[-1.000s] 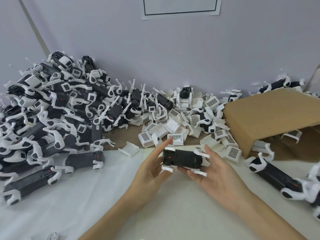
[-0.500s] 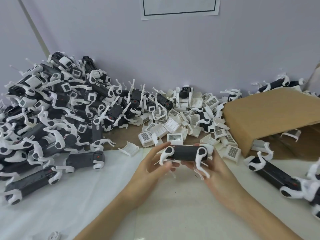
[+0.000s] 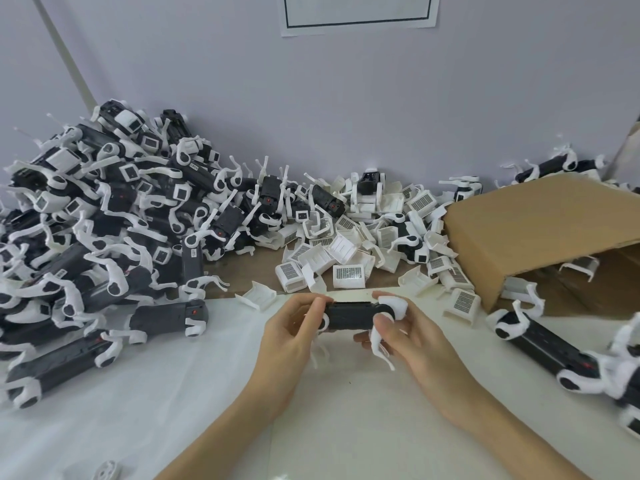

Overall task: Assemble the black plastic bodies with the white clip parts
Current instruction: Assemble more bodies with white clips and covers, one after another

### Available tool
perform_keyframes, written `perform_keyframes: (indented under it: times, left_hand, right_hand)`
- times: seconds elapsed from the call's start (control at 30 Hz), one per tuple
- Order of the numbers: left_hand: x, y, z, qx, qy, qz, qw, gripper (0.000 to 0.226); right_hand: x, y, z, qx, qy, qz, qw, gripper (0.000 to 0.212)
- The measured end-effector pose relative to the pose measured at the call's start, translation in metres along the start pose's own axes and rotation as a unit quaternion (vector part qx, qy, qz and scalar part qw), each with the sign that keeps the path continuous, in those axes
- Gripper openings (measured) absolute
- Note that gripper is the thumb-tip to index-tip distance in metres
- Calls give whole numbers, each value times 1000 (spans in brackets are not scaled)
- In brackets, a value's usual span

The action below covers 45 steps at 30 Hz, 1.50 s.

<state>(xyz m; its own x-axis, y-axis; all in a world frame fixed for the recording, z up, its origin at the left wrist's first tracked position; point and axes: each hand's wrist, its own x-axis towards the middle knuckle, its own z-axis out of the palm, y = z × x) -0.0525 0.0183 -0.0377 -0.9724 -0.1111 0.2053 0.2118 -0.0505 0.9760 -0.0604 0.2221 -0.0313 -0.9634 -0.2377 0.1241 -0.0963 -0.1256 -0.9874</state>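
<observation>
The left hand (image 3: 294, 327) and right hand (image 3: 398, 327) are gripping the ends of a light, stiff black body (image 3: 349, 317), avoiding its thin, bendy clips (image 3: 379, 344).

We saw only our two forearms and hands rising from the lower edge of the view. The left hand (image 3: 294, 336) and the right hand (image 3: 403, 336) were both bare, with no gloves, rings or bands on the fingers that showed. The wrists carried no watch or bracelet. No sleeve reached into view on either forearm; both arms were uncovered as far down as the frame let us see. The nails were short and unpainted.
</observation>
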Motion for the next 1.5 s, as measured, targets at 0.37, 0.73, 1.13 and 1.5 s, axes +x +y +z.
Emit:
perform_keyframes:
  times: [0.37,0.73,1.13,1.5]
  left_hand:
    - [-7,-2,3,246,0,206,947,41]
    - [-16,8,5,124,-151,66,978,50]
    - [-13,3,6,130,-47,144,980,50]
    - [-14,5,9,84,-22,166,982,35]
  right_hand:
    - [-3,-2,4,-10,46,-83,995,35]
    - [-6,10,11,-109,97,-204,968,32]
    - [-9,14,9,-299,18,-327,897,37]
    - [-1,14,-1,-274,24,-249,929,56]
